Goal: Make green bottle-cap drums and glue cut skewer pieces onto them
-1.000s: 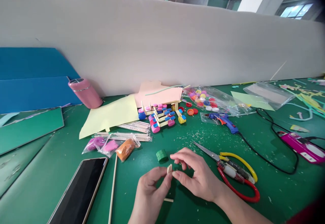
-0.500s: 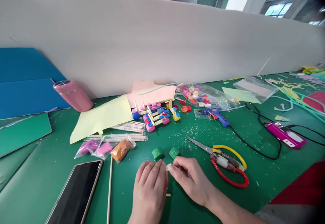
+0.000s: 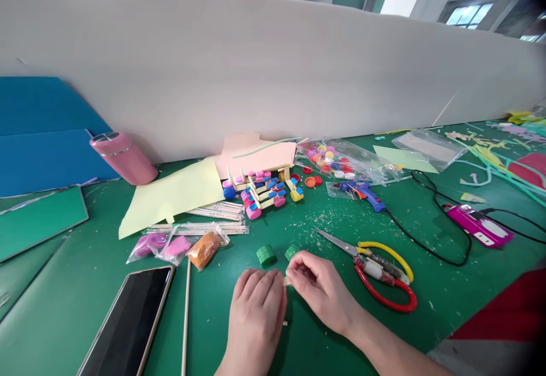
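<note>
My left hand (image 3: 257, 313) is closed, its fingers pressed together around a short pale wooden stick (image 3: 286, 281). Thumb and fingertips of my right hand (image 3: 319, 285) pinch the stick's other side, so only a bit shows between the hands. Another pale stick end (image 3: 285, 323) pokes out beside my left palm; what it belongs to is hidden. Just beyond my fingers stand two green bottle caps, the left cap (image 3: 267, 255) in full view and the right cap (image 3: 291, 251) partly covered by my right hand.
Scissors (image 3: 371, 268) with red and yellow handles lie right of my hands. Behind are a blue glue gun (image 3: 364, 193), a bag of caps (image 3: 336, 162) and small cap-and-stick models (image 3: 267, 194). On the left lie clay packets (image 3: 205, 249), a long stick (image 3: 186, 319) and a phone (image 3: 128, 325).
My right hand has shifted slightly up and covers more of the right green cap. Less of the wooden stick shows between my hands. The view has moved a little.
</note>
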`<action>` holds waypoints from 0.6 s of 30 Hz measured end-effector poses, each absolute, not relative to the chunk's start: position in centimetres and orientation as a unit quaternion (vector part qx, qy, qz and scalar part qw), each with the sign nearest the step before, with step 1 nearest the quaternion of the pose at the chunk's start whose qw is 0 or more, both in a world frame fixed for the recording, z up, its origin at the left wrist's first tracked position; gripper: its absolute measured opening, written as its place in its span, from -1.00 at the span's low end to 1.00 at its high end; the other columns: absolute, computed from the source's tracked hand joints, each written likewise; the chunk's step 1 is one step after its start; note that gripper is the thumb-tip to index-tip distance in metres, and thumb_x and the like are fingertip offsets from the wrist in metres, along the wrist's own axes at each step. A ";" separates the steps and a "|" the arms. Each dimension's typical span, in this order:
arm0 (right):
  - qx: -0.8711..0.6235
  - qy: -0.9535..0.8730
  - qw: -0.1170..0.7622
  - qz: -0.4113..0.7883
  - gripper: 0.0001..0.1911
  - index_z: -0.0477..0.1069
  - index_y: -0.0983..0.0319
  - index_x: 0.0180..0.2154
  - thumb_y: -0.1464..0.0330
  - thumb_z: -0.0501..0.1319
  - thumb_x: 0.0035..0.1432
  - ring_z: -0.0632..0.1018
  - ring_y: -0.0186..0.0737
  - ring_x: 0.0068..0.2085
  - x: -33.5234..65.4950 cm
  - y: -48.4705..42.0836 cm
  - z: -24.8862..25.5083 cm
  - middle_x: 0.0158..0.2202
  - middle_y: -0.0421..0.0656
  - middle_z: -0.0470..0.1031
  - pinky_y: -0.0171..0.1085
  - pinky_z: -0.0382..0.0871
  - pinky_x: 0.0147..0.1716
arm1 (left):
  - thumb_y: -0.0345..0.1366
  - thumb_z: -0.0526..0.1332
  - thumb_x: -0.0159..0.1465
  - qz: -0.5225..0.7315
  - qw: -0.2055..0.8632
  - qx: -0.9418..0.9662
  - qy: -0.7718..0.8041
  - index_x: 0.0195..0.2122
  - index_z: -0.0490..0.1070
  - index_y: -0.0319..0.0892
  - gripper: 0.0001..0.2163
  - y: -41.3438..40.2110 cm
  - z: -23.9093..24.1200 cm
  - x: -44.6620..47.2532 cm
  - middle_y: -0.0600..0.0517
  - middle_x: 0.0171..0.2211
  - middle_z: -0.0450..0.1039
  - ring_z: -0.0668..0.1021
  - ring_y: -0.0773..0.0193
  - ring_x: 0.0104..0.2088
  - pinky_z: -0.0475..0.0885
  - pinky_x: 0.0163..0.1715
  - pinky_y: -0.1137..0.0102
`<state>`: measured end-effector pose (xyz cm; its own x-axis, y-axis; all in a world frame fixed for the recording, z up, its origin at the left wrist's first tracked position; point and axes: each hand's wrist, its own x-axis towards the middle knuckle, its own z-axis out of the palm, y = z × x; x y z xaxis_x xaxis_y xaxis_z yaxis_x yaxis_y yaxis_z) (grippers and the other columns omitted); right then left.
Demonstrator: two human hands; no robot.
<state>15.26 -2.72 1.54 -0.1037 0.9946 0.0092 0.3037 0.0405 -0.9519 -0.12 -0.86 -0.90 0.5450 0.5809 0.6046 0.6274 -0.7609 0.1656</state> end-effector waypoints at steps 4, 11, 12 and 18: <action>-0.525 -0.594 0.408 0.453 -0.74 0.27 0.23 -0.47 0.25 0.05 0.23 0.24 -0.37 -0.50 15.6 -2.8 1.2 -0.53 -0.28 0.21 -0.38 0.12 -0.53 | -0.49 0.10 0.18 -0.337 -0.070 -0.878 -0.333 -0.29 0.41 -0.21 -0.86 -0.9 -0.8 0.2 -0.03 -0.40 0.55 0.53 0.22 -0.40 0.41 -0.27 0.27; -0.497 -0.577 0.402 0.508 -0.71 0.37 0.25 -0.32 0.18 0.06 0.22 0.31 -0.37 -0.50 16.3 -3.2 0.7 -0.52 -0.26 0.28 -0.41 0.20 -0.54 | -0.46 0.11 0.21 -0.353 -0.223 -0.835 -0.358 -0.39 0.43 -0.21 -0.88 -0.9 -0.4 0.7 -0.02 -0.46 0.52 0.51 0.27 -0.46 0.41 -0.41 0.37; -0.496 -0.580 0.406 0.503 -0.72 0.38 0.25 -0.31 0.18 0.07 0.21 0.33 -0.36 -0.48 16.4 -3.2 0.7 -0.50 -0.25 0.31 -0.41 0.22 -0.51 | -0.45 0.10 0.21 -0.348 -0.246 -0.828 -0.365 -0.42 0.42 -0.21 -0.86 -0.9 -0.3 0.8 -0.01 -0.48 0.51 0.51 0.28 -0.47 0.41 -0.43 0.39; -0.530 -0.579 0.449 0.428 -0.76 0.34 0.23 -0.41 0.24 0.08 0.22 0.33 -0.34 -0.46 16.8 -3.3 0.4 -0.48 -0.24 0.30 -0.38 0.21 -0.47 | -0.42 0.09 0.23 -0.319 -0.268 -0.828 -0.376 -0.49 0.41 -0.19 -0.82 -0.8 -0.3 0.9 0.02 -0.53 0.50 0.51 0.28 -0.48 0.41 -0.43 0.41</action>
